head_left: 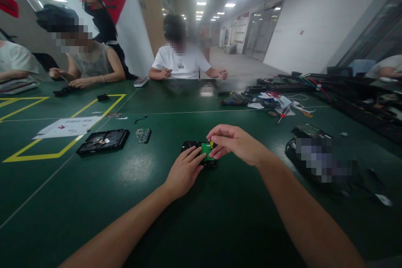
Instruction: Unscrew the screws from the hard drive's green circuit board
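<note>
A black hard drive (187,144) with a green circuit board (206,150) lies on the table in front of me. My left hand (185,169) rests on it from the near left, fingers stretched flat over the top and the thumb along the near edge. Over the board's right part, my right hand (234,144) pinches a small yellow-and-black tool (212,144), which looks like a short screwdriver. Its tip is hidden by my fingers.
Left of the drive lie a small circuit board (143,135), an open black case (103,141) and paper sheets (69,127). To the right are a dark pouch (293,157), tools and cables (276,100). Across the table (94,201), a person in a white shirt (181,60) and others sit.
</note>
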Action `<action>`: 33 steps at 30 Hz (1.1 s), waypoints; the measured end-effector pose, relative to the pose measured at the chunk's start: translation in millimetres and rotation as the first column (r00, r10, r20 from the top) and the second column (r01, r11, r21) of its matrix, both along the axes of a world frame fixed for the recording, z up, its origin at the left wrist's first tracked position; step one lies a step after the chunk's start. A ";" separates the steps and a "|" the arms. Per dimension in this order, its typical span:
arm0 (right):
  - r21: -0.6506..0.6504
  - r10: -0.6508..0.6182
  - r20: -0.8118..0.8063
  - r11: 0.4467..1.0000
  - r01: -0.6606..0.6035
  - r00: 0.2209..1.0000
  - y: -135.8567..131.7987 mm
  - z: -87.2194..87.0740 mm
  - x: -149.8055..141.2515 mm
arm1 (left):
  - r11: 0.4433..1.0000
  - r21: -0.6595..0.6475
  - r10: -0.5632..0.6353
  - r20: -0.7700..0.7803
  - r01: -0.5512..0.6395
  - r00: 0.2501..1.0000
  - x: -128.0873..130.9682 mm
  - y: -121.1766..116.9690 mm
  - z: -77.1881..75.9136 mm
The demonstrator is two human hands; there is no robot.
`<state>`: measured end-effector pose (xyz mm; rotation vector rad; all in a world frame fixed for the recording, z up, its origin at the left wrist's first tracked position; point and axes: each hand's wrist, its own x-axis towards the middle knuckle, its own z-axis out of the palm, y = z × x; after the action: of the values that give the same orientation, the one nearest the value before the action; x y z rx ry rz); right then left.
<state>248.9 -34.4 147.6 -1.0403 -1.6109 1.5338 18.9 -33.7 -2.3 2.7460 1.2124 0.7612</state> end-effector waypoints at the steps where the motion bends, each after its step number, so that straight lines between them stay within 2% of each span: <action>1: -0.033 -0.007 -0.029 0.999 0.006 1.000 0.8 -1.1 -0.4 | 1.000 0.005 -0.002 0.001 0.002 1.000 -0.3 0.5 -1.1; 3: -0.042 -0.031 -0.041 0.999 0.029 0.999 3.1 -3.7 -0.5 | 1.000 0.011 -0.004 -0.006 0.004 1.000 -0.8 1.7 -3.5; 8: 0.080 -0.104 0.066 0.992 0.098 0.992 7.6 -7.5 2.2 | 1.000 0.003 -0.007 -0.019 0.007 1.000 -1.6 4.0 -7.4; 12: 0.056 -0.153 0.081 0.987 0.149 0.985 6.7 -6.3 2.7 | 1.000 0.004 -0.012 -0.009 0.012 1.000 -2.2 4.1 -7.7; 22: 0.051 -0.051 0.099 0.998 0.046 0.994 1.4 4.6 4.7 | 1.000 -0.019 0.005 -0.013 -0.005 1.000 -0.9 0.3 1.0; 29: 0.023 -0.122 0.056 0.992 0.121 0.991 3.0 3.1 2.8 | 0.999 -0.038 0.011 -0.017 -0.012 1.000 0.4 -1.6 5.7; 33: 0.041 -0.060 0.071 0.998 0.057 0.996 5.8 2.2 3.9 | 0.999 -0.049 0.014 -0.018 -0.015 1.000 0.3 -2.0 6.5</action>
<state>252.7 -28.6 149.8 -1.1232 -1.6382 1.4353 19.2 -35.8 4.3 2.7133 1.2385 0.7000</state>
